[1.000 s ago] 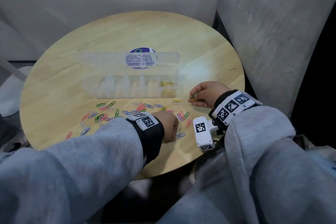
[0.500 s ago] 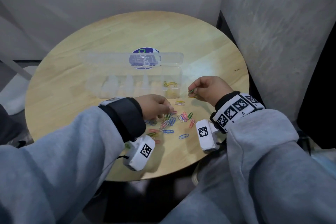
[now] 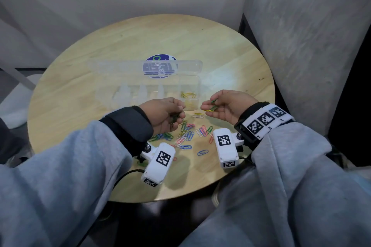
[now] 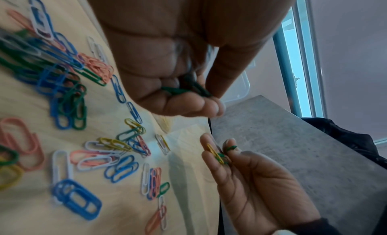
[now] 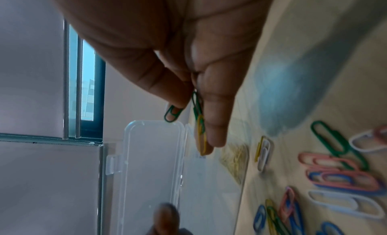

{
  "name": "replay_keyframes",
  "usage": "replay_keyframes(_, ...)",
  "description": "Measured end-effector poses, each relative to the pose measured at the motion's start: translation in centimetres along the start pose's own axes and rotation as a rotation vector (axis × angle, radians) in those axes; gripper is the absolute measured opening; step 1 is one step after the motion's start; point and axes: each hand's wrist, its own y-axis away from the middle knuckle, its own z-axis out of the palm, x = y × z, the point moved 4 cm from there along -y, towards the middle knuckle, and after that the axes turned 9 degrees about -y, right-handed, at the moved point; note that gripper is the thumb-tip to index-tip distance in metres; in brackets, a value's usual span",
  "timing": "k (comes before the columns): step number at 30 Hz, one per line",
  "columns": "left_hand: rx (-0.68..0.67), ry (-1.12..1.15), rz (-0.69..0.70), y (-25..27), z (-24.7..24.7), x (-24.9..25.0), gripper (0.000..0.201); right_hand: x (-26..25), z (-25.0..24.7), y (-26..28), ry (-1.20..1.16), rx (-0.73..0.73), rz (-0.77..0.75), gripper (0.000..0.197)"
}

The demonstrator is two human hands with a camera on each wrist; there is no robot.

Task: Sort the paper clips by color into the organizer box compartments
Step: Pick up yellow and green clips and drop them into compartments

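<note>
left hand (image 3: 165, 113): yours, fingers curled round a small bunch of green paper clips (image 4: 189, 89), above the loose pile near the table's front edge. The head view only shows a dark clump in the fist; the left wrist view shows the green wire pinched between thumb and fingertips.
right hand (image 3: 226, 106): yours, palm up, beside the box's right end. Thumb and forefinger pinch a green clip (image 5: 172, 113); a yellow clip (image 5: 202, 136) and another green one lie along the fingers. The yellow one reads best in the right wrist view and is barely visible from the head.
organizer box (image 3: 197, 86): clear plastic, mid-table, lid (image 5: 150, 155) open and standing at the far side. Rightmost compartment holds yellow clips (image 3: 187, 94); the contents of the other compartments are not readable.
loose pile (image 3: 186, 134): blue, pink, white, green and yellow clips scattered between the box and the table's front edge, under and between your wrists. The left wrist view shows many overlapping and tangled.
stray pair (image 3: 198, 115): a yellow and a white clip touching, just in front of the box's right end.
round wooden table (image 3: 80, 90): blue sticker (image 3: 160, 59) behind the lid.
wrist cameras: white, with square markers, seen in the head view only.
</note>
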Motion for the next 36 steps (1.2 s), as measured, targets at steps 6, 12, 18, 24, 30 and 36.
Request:
replay_keyframes(6,0.022,-0.319,-0.071,-0.1,1.4,0.2,0.027,0.5,0.0,-0.4,0.032,-0.049,-0.022,0.032)
replay_keyframes(12,0.003,-0.417,-0.077,-0.6,2.6,0.1,0.029,0.5,1.3,0.5,0.109,-0.146,-0.028,0.034)
replay_keyframes(18,0.050,-0.376,-0.087,-1.5,2.3,-0.2,0.026,0.4,2.1,1.3,0.206,-0.181,-0.073,0.038)
replay_keyframes(24,0.061,-0.476,-0.081,-1.8,2.2,-0.4,0.030,0.1,1.6,0.8,0.185,-0.095,-0.101,0.037)
replay_keyframes(30,0.165,-0.777,-0.031,-1.6,0.3,0.3,0.025,-0.2,0.6,0.7,0.071,0.037,0.005,0.035)
replay_keyframes(36,0.209,-0.928,0.022,-1.5,-0.5,0.3,0.031,0.3,0.5,0.6,0.348,0.062,0.143,0.025)
